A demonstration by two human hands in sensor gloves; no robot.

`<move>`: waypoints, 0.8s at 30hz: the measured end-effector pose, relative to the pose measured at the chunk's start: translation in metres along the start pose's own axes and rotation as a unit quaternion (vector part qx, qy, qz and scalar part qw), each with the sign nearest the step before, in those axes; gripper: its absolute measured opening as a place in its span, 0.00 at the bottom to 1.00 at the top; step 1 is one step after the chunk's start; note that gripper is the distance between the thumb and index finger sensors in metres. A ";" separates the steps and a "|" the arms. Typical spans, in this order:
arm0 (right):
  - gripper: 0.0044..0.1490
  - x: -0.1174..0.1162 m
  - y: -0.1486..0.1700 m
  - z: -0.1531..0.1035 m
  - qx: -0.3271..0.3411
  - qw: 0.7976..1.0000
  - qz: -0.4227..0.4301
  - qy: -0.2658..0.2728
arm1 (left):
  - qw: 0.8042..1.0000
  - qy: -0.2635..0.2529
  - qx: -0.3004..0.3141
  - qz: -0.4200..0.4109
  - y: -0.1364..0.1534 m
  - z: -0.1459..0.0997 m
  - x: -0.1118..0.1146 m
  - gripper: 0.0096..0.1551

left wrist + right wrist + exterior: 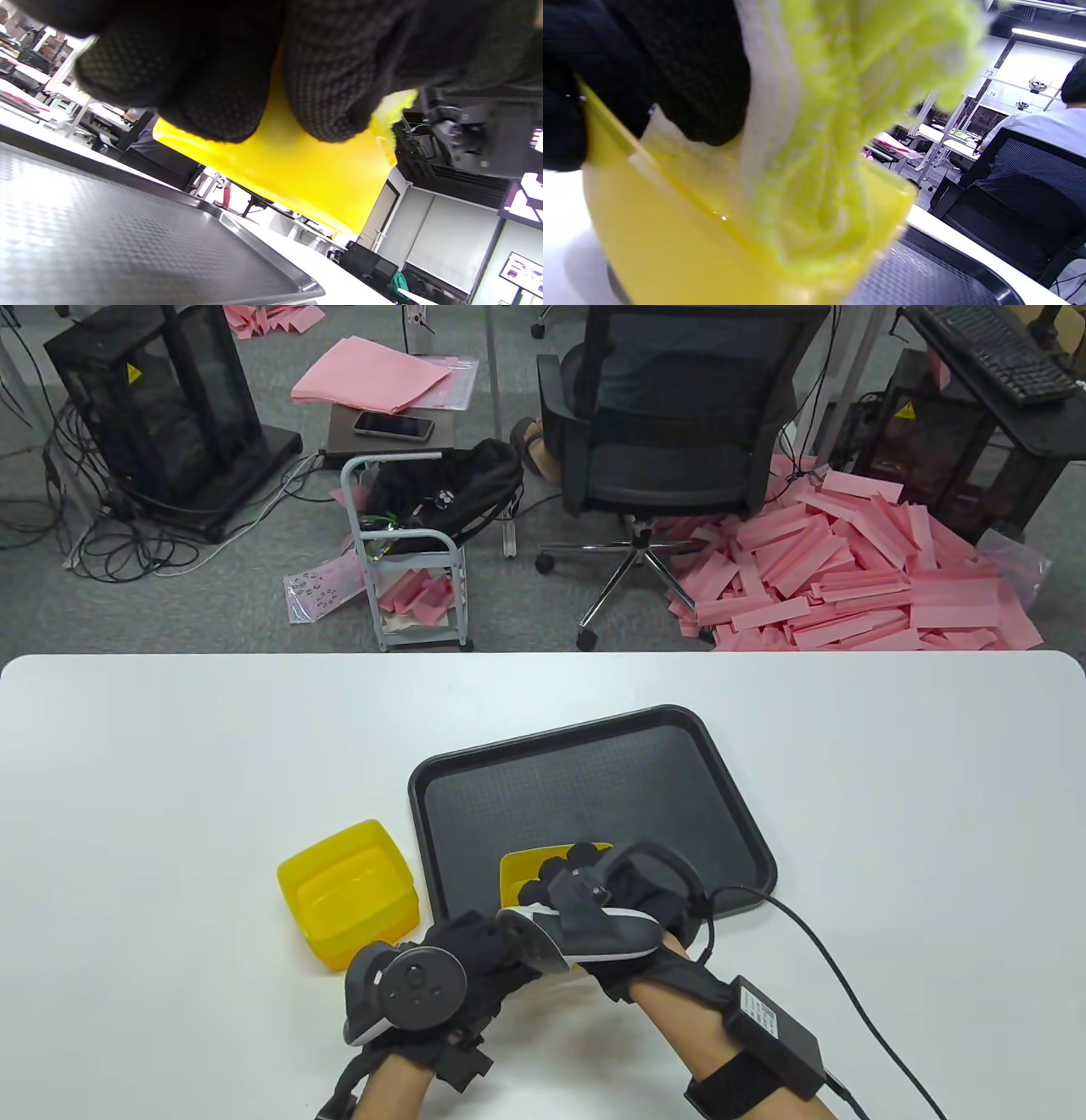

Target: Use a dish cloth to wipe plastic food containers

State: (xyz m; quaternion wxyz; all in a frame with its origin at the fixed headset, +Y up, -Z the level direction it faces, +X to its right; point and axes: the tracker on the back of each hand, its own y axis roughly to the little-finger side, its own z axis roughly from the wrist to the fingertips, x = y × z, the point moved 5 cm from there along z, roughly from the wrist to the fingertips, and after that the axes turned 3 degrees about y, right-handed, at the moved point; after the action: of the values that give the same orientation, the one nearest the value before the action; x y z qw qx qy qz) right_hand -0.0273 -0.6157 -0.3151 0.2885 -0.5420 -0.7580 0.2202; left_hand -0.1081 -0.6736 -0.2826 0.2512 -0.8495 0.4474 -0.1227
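Note:
A yellow plastic container (519,872) is held above the near edge of the black tray (594,780). My left hand (475,950) grips it from the left and below; in the left wrist view my fingers (220,72) press against its yellow wall (297,169). My right hand (594,891) holds a yellow-green and white dish cloth (831,127) pushed down into the container (649,237). The cloth is hidden by my hand in the table view. A stack of yellow containers (349,895) stands on the table to the left of the tray.
The white table (170,780) ends at its far edge with an office chair (670,432) and a small cart (407,560) beyond it. A cable (814,933) runs from my right wrist across the table's right front.

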 end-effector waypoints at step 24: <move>0.30 -0.005 0.032 0.012 -0.092 0.988 -0.114 -0.044 | 0.999 -0.034 0.026 -0.008 -0.009 -0.007 -0.009 0.21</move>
State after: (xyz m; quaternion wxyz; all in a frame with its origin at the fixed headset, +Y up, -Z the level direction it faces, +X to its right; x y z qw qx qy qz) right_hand -0.0121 -0.6104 -0.3453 0.2273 -0.4661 -0.8438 0.1383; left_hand -0.1101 -0.6639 -0.2723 0.2875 -0.8499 0.4283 -0.1072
